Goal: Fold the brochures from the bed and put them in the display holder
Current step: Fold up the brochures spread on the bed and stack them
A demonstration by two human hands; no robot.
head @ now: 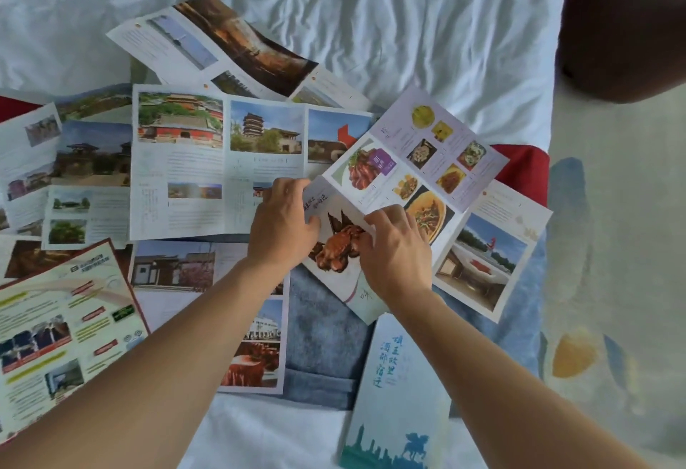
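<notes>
While both forearms reach forward over the bed, the left hand (284, 221) sits with its fingers curled over the upper edge of a folded panel of the food brochure (401, 186), thumb tucked against the paper's face, so it grips that flap. Just beside it, the right hand (393, 249) lies knuckles up with its fingertips bent down onto the same brochure, pinching or pressing the paper near the picture of a dark glazed dish; whether the thumb is underneath cannot be told. This brochure lies at an angle across the others, partly unfolded, its pale lilac panels printed with small photographs of plated food and a purple label. Around it, more brochures are spread open and overlapping on the white sheet (371, 15): a wide temple brochure (219, 160) with red-walled buildings and a pagoda just left of the hands, a curling one (230, 49) beyond it, and a red-bordered leaflet (63, 342) under the left forearm. A folded blue-green brochure (393, 394) with a horseman silhouette lies near the right forearm, partly on a blue felt piece (323, 342).
</notes>
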